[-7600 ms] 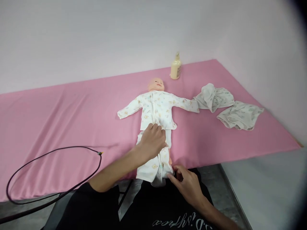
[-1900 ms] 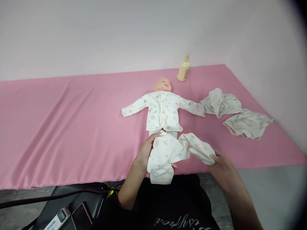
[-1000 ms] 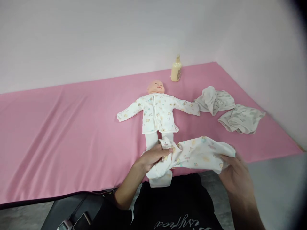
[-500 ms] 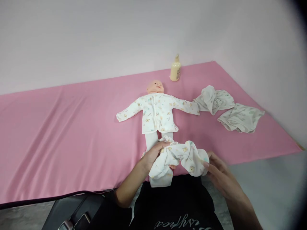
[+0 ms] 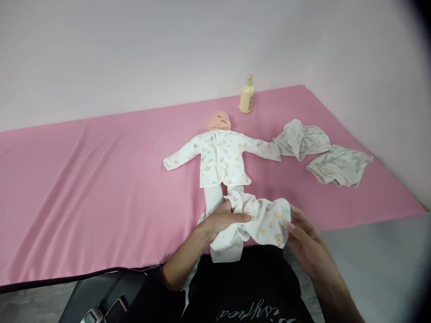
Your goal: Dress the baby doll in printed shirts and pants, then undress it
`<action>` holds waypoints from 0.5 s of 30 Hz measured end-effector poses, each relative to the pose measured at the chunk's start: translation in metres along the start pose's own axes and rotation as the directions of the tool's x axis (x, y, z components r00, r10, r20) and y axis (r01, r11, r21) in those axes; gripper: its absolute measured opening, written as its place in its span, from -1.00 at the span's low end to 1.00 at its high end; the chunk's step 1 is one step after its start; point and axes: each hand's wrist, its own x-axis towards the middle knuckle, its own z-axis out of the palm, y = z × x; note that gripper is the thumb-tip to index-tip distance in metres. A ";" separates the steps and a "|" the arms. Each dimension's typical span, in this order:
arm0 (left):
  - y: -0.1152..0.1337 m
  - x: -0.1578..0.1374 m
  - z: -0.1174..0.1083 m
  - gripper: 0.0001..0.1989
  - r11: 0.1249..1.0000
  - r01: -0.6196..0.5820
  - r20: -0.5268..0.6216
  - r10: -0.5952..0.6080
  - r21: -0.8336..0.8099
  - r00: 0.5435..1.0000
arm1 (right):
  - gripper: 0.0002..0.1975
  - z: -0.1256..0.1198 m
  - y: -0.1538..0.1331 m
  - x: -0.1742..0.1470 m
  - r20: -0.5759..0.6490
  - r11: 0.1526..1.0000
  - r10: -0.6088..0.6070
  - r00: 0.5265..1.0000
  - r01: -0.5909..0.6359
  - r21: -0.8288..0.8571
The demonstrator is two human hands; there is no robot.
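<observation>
Here are the pants (image 5: 271, 226), white with little printed figures, up in front of the person at the near edge of the table, one leg stretched sideways between two hands and the rest bunched over the doll's lower legs. The left hand (image 5: 224, 220) has them clamped, thumb pressed down over the cloth, the other fingers mostly hidden beneath it. Over at the end of that leg, the right hand (image 5: 306, 237) has its thumb and fingers at the cuff, but it's blurred, and I can't tell from here whether they are pinched together. Just beyond the pants lies the doll (image 5: 218, 121), on its back, head toward the wall (image 5: 134, 58), arms spread wide in a printed white jacket (image 5: 224, 159). Two white legs show below the jacket's hem. Past the head, a bit to the right, a pale yellow pump bottle (image 5: 247, 98) stands upright. Off the doll's sleeve on the right, one crumpled cloth (image 5: 303, 138) meets the cuff, and a second cloth (image 5: 340, 165) lies against the first. Pink sheeting (image 5: 101, 179) covers the whole table, and a black cable (image 5: 67, 278) runs along the near left side, above a dark seat (image 5: 112, 282).
</observation>
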 end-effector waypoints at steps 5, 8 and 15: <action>0.000 -0.002 0.010 -0.45 0.994 -0.092 -0.097 0.086 -0.051 0.991 | -0.61 0.008 0.006 -0.004 0.101 1.000 0.013 0.995 -0.011 -0.017; -0.003 0.000 0.011 -0.43 0.995 -0.082 -0.137 0.074 -0.052 0.988 | -0.58 0.013 0.009 -0.004 0.127 0.997 -0.038 0.991 0.046 -0.060; -0.001 0.003 0.012 -0.52 0.997 -0.072 0.005 0.072 0.001 0.997 | -0.47 0.016 0.009 -0.005 0.185 0.984 -0.066 0.981 0.095 -0.153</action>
